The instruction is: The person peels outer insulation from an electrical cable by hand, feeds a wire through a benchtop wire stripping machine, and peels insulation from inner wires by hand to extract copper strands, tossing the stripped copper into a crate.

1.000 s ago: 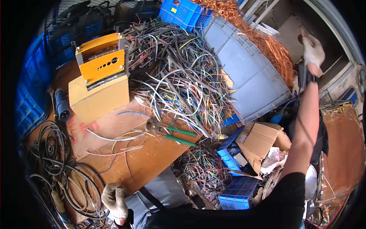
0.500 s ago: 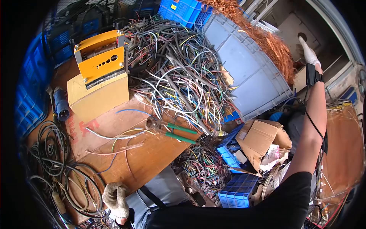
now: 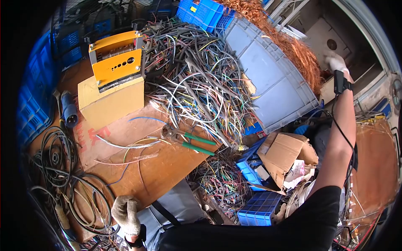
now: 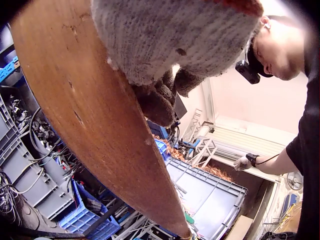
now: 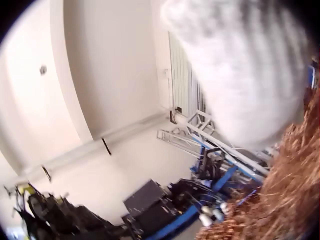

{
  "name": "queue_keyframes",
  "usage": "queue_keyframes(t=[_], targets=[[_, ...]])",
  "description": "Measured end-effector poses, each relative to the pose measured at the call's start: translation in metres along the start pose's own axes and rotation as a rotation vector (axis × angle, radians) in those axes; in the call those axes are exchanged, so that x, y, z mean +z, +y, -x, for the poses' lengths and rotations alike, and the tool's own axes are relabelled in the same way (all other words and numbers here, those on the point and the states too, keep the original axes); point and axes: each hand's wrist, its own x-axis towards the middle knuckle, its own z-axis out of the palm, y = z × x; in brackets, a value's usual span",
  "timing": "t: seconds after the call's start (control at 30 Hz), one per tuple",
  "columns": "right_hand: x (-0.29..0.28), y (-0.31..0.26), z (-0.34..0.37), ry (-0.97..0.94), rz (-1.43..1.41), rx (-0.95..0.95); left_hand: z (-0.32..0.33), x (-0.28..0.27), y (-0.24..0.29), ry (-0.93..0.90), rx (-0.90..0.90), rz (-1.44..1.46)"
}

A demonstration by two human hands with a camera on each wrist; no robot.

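In the head view, the gloved left hand (image 3: 126, 215) rests at the near edge of the wooden table (image 3: 167, 173), its fingers loosely curled. The left wrist view shows that glove (image 4: 175, 40) against the table edge (image 4: 95, 130), with nothing seen in the fingers. Out at the upper right, the right arm is stretched and the gloved right hand (image 3: 336, 62) is blurred, beyond the copper wire heap (image 3: 299, 56), holding nothing visible. Green-handled cutters (image 3: 197, 142) lie among loose wires on the table. In the right wrist view, the white glove (image 5: 240, 75) is beside copper strands (image 5: 280, 200).
A yellow machine (image 3: 117, 65) stands on a box (image 3: 111, 102). Behind the cutters is a large cable pile (image 3: 197, 79), beside a grey crate (image 3: 272, 75). Coiled black cable (image 3: 58, 163) lies at left; a cardboard box (image 3: 282, 154) and blue crate (image 3: 259, 209) are lower right.
The right hand has moved a little left and down in the head view, away from the round hole in the pale panel. The left hand has stayed at the table edge.
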Motion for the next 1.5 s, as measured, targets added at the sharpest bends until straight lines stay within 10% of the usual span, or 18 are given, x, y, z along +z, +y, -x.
queue_keyframes(t=[0.13,0.23,0.47,0.6,0.67,0.93,1.07,1.27,1.5], targets=[[-0.003,-0.012,0.011,0.065,0.424,0.149,-0.001,0.002,0.001,0.006,0.03,0.01],[0.011,-0.047,0.031,0.044,0.18,0.437,0.0,0.001,0.001,-0.003,0.005,0.021],[0.02,-0.053,0.042,-0.058,-0.372,0.189,0.001,0.001,0.003,-0.031,0.004,0.043],[0.024,-0.06,0.046,-0.033,-0.045,0.367,0.002,0.0,0.0,-0.014,0.003,0.061],[0.026,-0.07,0.053,-0.179,-0.506,0.442,0.002,-0.001,0.0,-0.013,0.004,0.056],[0.038,-0.08,0.05,-0.22,-0.597,0.295,0.001,0.004,0.008,0.025,0.015,0.056],[0.046,-0.047,0.037,0.046,0.567,-0.265,0.002,-0.001,0.008,0.031,-0.069,-0.007],[0.058,-0.021,0.011,0.028,0.534,0.28,0.001,-0.007,0.001,-0.019,-0.008,0.019],[0.148,-0.139,0.164,-0.124,-0.052,-0.148,-0.001,-0.003,0.001,-0.011,0.021,-0.014]])
